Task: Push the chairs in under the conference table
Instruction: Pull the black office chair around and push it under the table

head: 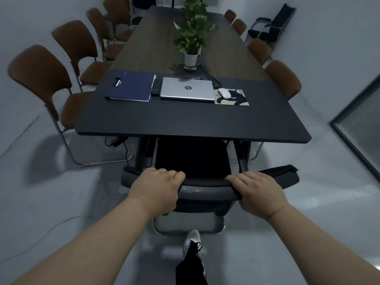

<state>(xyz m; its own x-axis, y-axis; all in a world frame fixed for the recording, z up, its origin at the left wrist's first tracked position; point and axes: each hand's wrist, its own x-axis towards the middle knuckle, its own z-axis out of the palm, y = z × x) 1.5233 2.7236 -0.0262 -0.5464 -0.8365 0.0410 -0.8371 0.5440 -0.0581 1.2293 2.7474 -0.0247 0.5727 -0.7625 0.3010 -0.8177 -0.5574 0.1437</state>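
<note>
A black chair (pixel 205 188) stands at the near end of the long dark conference table (pixel 193 122), its seat partly under the tabletop. My left hand (pixel 158 186) grips the top of the chair's backrest on the left, fingers curled over the rim. My right hand (pixel 257 190) grips the same rim on the right. Several brown chairs (pixel 41 79) stand pulled out along the table's left side. On the right side, brown chairs (pixel 283 79) sit close against the table edge.
On the table lie a blue folder (pixel 131 87), a remote, a closed silver laptop (pixel 187 89), a white mouse (pixel 224 93) on a mat, and a potted plant (pixel 192 38). Another black chair (pixel 271 25) stands by the far right wall. My foot (pixel 194 241) is behind the chair. Cables run across the floor on the left.
</note>
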